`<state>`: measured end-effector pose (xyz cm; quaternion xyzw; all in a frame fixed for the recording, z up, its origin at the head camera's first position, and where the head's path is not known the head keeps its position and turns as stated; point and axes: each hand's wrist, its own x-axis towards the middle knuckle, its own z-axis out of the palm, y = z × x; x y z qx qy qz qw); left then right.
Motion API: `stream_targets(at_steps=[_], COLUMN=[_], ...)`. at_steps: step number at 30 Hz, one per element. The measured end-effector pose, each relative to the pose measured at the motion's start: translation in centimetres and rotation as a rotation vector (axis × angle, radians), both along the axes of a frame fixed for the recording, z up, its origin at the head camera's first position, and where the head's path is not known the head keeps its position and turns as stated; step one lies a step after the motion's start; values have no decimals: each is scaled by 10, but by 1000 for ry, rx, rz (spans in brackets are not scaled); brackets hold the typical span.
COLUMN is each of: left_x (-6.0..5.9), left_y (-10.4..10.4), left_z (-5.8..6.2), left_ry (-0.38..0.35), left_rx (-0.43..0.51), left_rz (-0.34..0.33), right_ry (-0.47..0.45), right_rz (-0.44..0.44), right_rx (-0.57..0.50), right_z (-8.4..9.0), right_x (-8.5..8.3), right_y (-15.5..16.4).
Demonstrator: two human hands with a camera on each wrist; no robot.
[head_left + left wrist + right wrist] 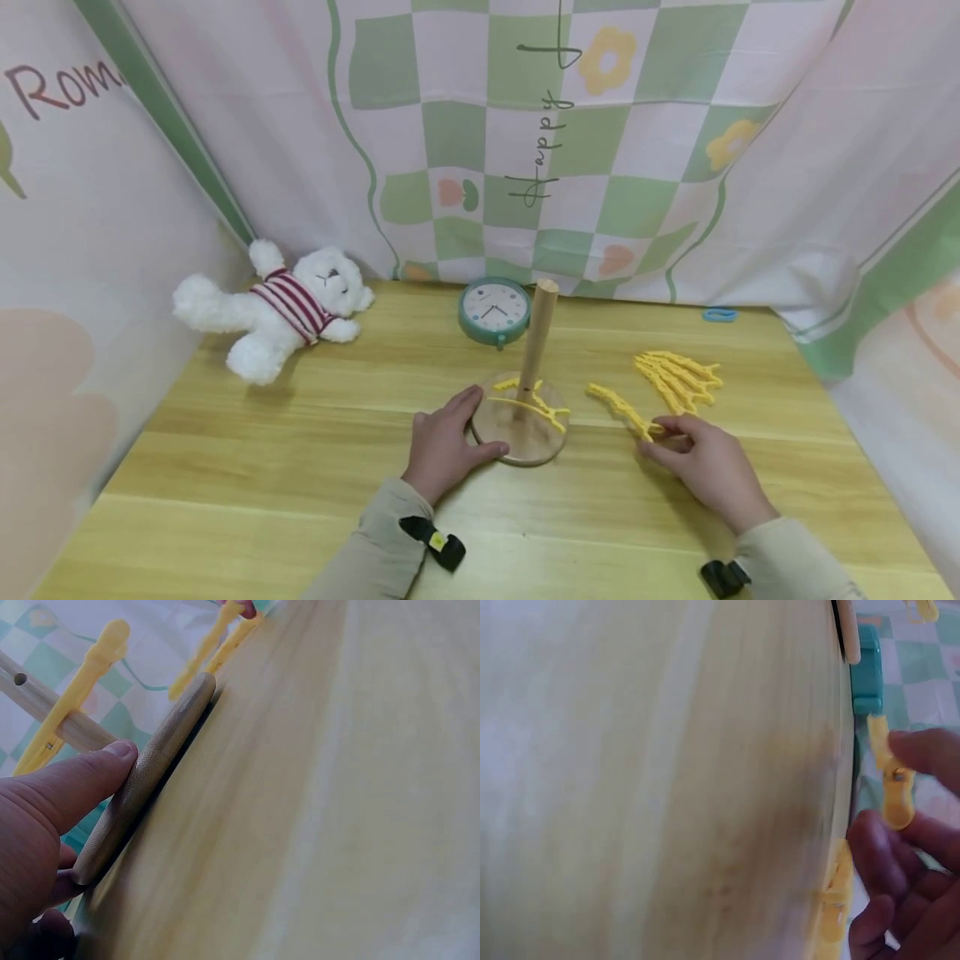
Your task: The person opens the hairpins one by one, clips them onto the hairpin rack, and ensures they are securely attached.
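Note:
A round wooden base (517, 442) carries an upright wooden post (537, 337). My left hand (448, 446) grips the near left rim of this base, and in the left wrist view the thumb (112, 769) lies against its edge. Yellow branch-shaped plastic pieces (553, 414) sit low around the post; in the left wrist view one piece (79, 686) crosses it. To the right, my right hand (708, 467) pinches the near, forked end of another yellow branch-shaped piece (618, 403). The right wrist view shows that piece (897, 796) between thumb and fingers.
Several more yellow branch-shaped pieces (678, 382) lie in a fanned pile beyond the right hand. Behind the post is a green round clock (495, 310). A white plush bear (292, 308) lies at the back left, and a small blue clip-like item (720, 315) at the back right.

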<state>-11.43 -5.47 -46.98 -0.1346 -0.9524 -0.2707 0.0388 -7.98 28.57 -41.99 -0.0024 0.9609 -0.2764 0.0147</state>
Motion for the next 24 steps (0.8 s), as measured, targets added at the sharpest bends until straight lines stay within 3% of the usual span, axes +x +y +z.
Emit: stream_targets(at_steps=[11,19,24], left_x=[0,1,1], left_y=[0,0,0], left_z=[1,4,3], left_ry=[2,-10,-11], left_rx=[-3,-5,-2], left_rz=[-1,1,2], right_ry=[224,215,254], right_rz=[20,60,77], right_rx=[-43,-88,-92], right_z=[8,17,21], right_x=[9,12,13], right_y=[-18,-28,-32])
